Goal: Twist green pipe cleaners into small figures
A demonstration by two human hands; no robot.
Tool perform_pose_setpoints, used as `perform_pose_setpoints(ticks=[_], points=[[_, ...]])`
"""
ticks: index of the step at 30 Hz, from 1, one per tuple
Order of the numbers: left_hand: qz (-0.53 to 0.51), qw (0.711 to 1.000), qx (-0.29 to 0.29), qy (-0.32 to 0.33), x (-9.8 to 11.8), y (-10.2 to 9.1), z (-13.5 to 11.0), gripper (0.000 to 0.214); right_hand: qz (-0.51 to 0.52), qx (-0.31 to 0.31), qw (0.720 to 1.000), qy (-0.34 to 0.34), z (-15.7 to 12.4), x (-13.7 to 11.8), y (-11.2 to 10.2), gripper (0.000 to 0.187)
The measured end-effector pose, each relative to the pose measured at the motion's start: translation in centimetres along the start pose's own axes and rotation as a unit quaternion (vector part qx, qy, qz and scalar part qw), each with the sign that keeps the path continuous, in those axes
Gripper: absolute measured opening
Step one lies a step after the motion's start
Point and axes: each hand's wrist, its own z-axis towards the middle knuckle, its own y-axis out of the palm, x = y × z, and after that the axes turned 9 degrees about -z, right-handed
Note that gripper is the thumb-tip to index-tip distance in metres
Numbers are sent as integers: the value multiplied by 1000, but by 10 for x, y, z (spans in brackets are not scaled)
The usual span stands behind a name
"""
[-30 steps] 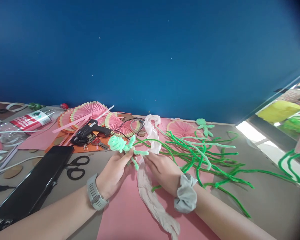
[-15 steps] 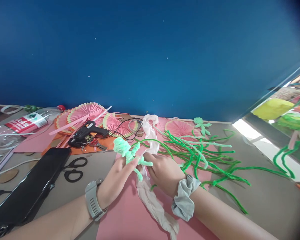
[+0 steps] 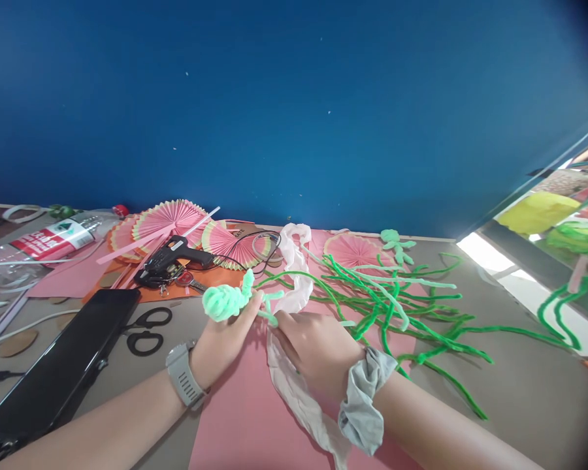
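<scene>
My left hand pinches a light green pipe-cleaner figure with a coiled round end that points left. My right hand is closed on the figure's thin limbs, just right of the left hand. A grey watch sits on my left wrist and a grey scrunchie on my right. Both hands hover over a pink paper sheet. A pale crumpled stocking strip runs under my right hand toward the near edge.
A tangle of green pipe cleaners lies to the right. Pink paper fans, a black glue gun, scissors, a black case and a plastic bottle lie left. A second green figure rests by the blue wall.
The figure has been turned so its coiled end swung down and to the left. My right hand has shifted lower and closer to me, still at the limbs.
</scene>
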Motion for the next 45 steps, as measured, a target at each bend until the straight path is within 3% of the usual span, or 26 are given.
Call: perform_pose_setpoints(ticks=[4, 6, 8, 11, 13, 16, 18, 24, 26, 29, 35, 40, 42, 45], points=[[-1, 999, -35, 22, -6, -4, -1, 31, 96, 88, 990, -56, -1, 4, -8, 16], [-11, 998, -55, 24, -1, -3, -1, 30, 172, 162, 970, -58, 1, 12, -9, 17], [-26, 997, -75, 21, 8, -2, -2, 26, 233, 197, 952, -40, 3, 20, -7, 20], [-44, 995, -93, -4, 23, 0, -5, 34, 258, 150, 954, -5, 5, 22, -1, 26], [-83, 993, -60, -52, 25, 0, -5, 40, 209, 97, 973, 3, 4, 14, 2, 25], [-70, 996, -4, -47, 16, -1, -3, 33, 89, 60, 994, -35, 0, -1, 1, 16], [-65, 997, -26, -37, 8, -2, 0, 27, 56, 71, 994, -59, -2, -5, -2, 14], [-98, 979, -171, -56, 17, -2, -2, 31, 243, 141, 960, 0, 1, 16, -8, 24], [-166, 962, -210, -61, 26, -1, -2, 36, 294, 116, 949, -12, 3, 18, -6, 27], [-281, 937, -198, -66, 32, 0, -1, 38, 315, 70, 946, -25, 3, 16, -2, 26], [-245, 939, -232, -66, 23, -1, 1, 39, 324, 128, 936, 54, 3, 21, -3, 27], [-307, 888, -318, -126, 20, 0, 1, 38, 339, 164, 927, 14, 6, 23, 0, 24], [-331, 884, -303, -132, 20, 1, 1, 37, 349, 194, 917, 10, 6, 25, 2, 22], [-324, 915, -206, -125, 17, 4, 2, 37, 323, 244, 914, 16, 4, 29, 4, 19]])
